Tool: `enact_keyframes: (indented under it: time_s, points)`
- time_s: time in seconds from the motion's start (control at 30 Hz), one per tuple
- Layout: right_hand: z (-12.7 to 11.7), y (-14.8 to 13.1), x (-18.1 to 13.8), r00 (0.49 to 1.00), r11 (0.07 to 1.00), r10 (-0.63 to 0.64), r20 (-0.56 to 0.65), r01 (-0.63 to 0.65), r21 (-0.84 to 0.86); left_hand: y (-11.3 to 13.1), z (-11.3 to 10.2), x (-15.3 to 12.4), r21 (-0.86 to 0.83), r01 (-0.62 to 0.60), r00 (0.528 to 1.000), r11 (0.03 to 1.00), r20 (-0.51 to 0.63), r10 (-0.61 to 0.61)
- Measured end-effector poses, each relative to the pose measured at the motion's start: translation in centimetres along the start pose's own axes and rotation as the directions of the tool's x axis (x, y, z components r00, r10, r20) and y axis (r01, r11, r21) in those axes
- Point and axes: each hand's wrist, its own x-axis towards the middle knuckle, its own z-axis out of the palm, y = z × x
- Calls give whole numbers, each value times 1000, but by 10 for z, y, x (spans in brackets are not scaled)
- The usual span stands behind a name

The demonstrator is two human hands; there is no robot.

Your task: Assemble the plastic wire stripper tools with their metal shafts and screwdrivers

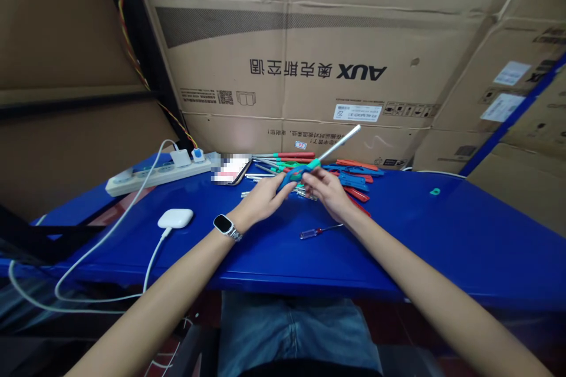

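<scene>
My left hand [266, 195] is closed around a blue plastic piece [289, 177] with a loop-like shape. My right hand [328, 189] pinches the same item close by, at the green handle [313, 164] from which a bright metal shaft [340, 142] points up and to the right. Fingers cover the spot where the blue and green parts meet, so I cannot tell whether they are joined. Just beyond my hands lies a pile of blue plastic parts [354, 180], red handles [296, 155] and metal rods. A small screwdriver with a clear purplish handle [311, 233] rests nearer me.
A phone [232, 169] lies left of the pile. Farther left are a white power strip [154, 178] with plugs and a white earbud case [175, 218] on a cable. Cardboard [309, 29] walls the back of the blue table [442, 235]. A small green piece [435, 191] sits right.
</scene>
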Motion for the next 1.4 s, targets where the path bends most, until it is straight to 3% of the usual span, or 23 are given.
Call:
enact_keyframes:
  time_s: [0.07, 0.13, 0.23, 0.43, 0.57, 0.67, 0.73, 0.8, 0.9, 1.03, 1.13, 1.23, 1.4]
  points:
    - [7, 4, -3, 990, 992, -32, 138, 47, -113, 4, 4, 0, -159, 40, 999, 986, -3, -42]
    - [13, 7, -5, 981, 974, -86, 176, 120, -191, 7, 6, 0, -280, 81, 997, 957, 9, -82]
    - [16, 7, -7, 980, 956, -138, 146, 171, -240, 9, 6, -1, -354, 135, 991, 925, 40, -130]
    - [12, 7, -6, 992, 969, -86, 91, 105, -224, -3, 6, -2, -513, 248, 968, 822, 155, -195]
    - [12, 13, -6, 997, 986, -18, 81, 31, -163, -7, 5, -2, -350, 203, 979, 914, 65, -193]
    - [12, 14, -7, 993, 997, 63, 96, -59, -50, -6, 0, -3, -234, 173, 985, 957, 60, -164]
    - [11, 13, -7, 984, 992, 120, 130, -124, 21, -5, -4, -4, -232, 176, 983, 957, -6, -182]
    - [9, 11, -7, 977, 987, 144, 159, -153, 44, -5, -7, -5, -262, 157, 968, 952, -149, -200]
    - [5, 9, -6, 984, 990, 140, 114, -138, -22, -8, -10, -7, -304, 74, 924, 950, -337, -180]
    - [-9, 6, -5, 990, 940, 86, 111, -44, -338, -9, -12, -10, -241, -83, 863, 967, -502, -51]
    - [-21, -2, -7, 968, 766, -20, 250, 176, -618, -7, -14, -12, -142, -186, 825, 972, -560, 77]
    - [-26, -9, -10, 939, 626, 37, 341, 244, -741, -4, -17, -11, -66, -234, 837, 970, -522, 166]
    - [-21, -5, -13, 882, 537, 106, 459, 338, -773, -3, -14, -6, 43, -123, 967, 992, -218, 129]
